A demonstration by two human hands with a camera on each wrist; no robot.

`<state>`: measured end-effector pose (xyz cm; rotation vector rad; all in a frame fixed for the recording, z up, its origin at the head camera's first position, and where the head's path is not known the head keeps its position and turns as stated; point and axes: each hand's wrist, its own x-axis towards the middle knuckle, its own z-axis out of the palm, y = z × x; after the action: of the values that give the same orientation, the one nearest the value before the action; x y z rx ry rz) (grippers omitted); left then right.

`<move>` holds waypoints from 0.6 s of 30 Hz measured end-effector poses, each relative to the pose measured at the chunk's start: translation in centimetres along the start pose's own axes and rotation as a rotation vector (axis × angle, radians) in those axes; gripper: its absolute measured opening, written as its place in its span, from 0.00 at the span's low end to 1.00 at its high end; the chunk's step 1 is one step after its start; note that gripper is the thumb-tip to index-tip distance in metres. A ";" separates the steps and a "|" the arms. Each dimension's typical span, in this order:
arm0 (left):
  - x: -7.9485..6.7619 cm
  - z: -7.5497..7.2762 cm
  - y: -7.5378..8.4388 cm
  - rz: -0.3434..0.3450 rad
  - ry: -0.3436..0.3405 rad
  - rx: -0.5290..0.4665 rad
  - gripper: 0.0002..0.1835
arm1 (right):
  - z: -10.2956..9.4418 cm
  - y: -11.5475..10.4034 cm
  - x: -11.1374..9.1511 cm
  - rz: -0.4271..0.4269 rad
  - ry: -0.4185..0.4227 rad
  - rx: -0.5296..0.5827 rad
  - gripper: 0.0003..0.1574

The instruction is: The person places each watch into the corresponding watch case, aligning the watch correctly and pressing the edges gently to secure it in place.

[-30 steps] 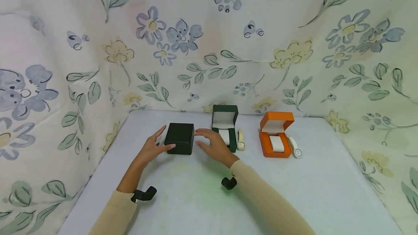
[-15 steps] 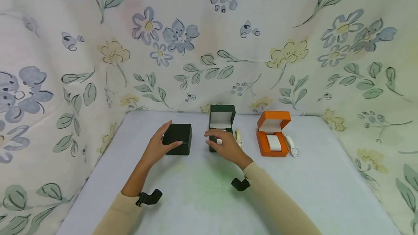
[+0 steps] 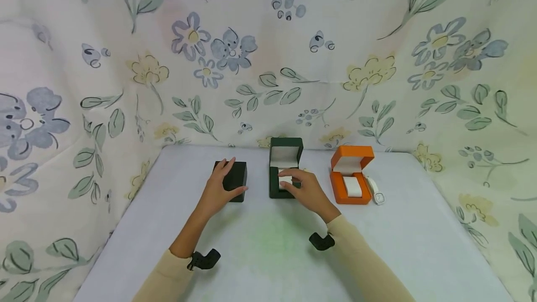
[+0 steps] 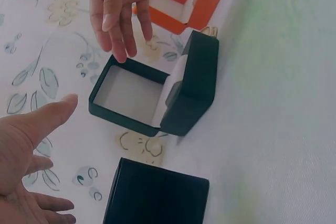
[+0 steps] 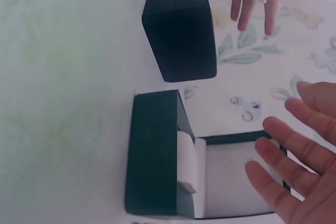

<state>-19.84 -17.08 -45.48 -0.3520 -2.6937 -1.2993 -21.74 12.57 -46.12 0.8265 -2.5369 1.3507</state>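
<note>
My left hand (image 3: 216, 193) hovers over the left side of the closed black box (image 3: 239, 180), its thumb and fingers spread apart. No contact with that box shows in the left wrist view, where a gap lies between hand and box. My right hand (image 3: 309, 189) is held above the dark green watch box (image 3: 273, 188), which stands with its lid raised and a white cushion (image 3: 285, 181) inside. Its fingers look loosely bent and hold nothing in the right wrist view. The gold watch beside the green box is almost wholly hidden behind the right hand.
To the right stands an orange watch box (image 3: 338, 190), lid up, with a white cushion (image 3: 353, 188) in it. A white-strapped watch (image 3: 379, 197) leans by its right side. A floral curtain (image 3: 268, 59) rises behind the white tabletop (image 3: 260, 255).
My right hand has left the black box's right side and moved right, over the green box. The left hand has shifted slightly right over the black box. The boxes keep their places.
</note>
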 end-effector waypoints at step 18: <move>1.2 1.5 1.5 0.046 -0.068 0.031 0.51 | -2.4 1.0 -0.9 0.083 0.048 0.042 0.19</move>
<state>-20.59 -14.79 -45.01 -0.4598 -2.7403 -1.2535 -21.83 15.29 -45.76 0.6939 -2.5404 1.4353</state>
